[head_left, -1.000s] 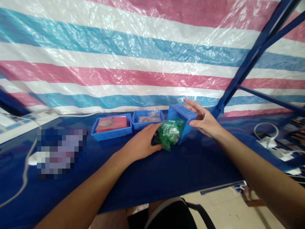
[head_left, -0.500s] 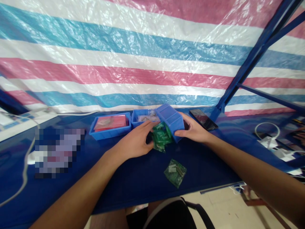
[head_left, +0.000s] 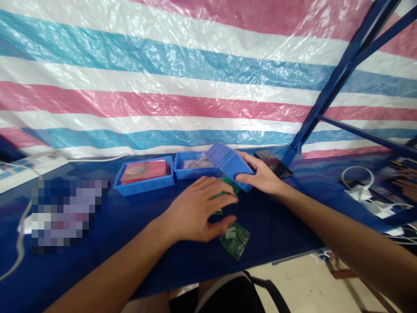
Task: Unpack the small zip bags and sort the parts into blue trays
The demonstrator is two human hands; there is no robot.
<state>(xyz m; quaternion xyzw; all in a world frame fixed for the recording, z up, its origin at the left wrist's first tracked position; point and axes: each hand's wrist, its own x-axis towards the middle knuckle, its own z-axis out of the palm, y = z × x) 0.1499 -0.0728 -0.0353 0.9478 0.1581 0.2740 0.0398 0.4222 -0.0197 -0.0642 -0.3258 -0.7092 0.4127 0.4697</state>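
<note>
My right hand [head_left: 260, 174] grips a blue plastic bin [head_left: 230, 163], which is tilted over with its underside toward me. Small green plastic packets [head_left: 240, 182] show under the bin's lower side, partly covered by my left hand [head_left: 200, 211]. That hand is open, fingers spread and pointing right, and nothing shows between them. Just below its thumb, a clear green packet [head_left: 236, 243] with a white piece and metal pins lies flat on the blue table [head_left: 276, 230].
A blue bin [head_left: 146, 187] with red packets stands left, beside another blue bin [head_left: 192, 174] holding clear bags. Behind my right hand lies a dark phone [head_left: 276, 163]. White cables [head_left: 358, 180] sit at the right, and another person's hand [head_left: 407, 184] shows at the far right edge.
My left hand has moved from the pile of green packets toward me, close to the single packet, and its fingers have spread. The right hand still holds the tilted bin.
</note>
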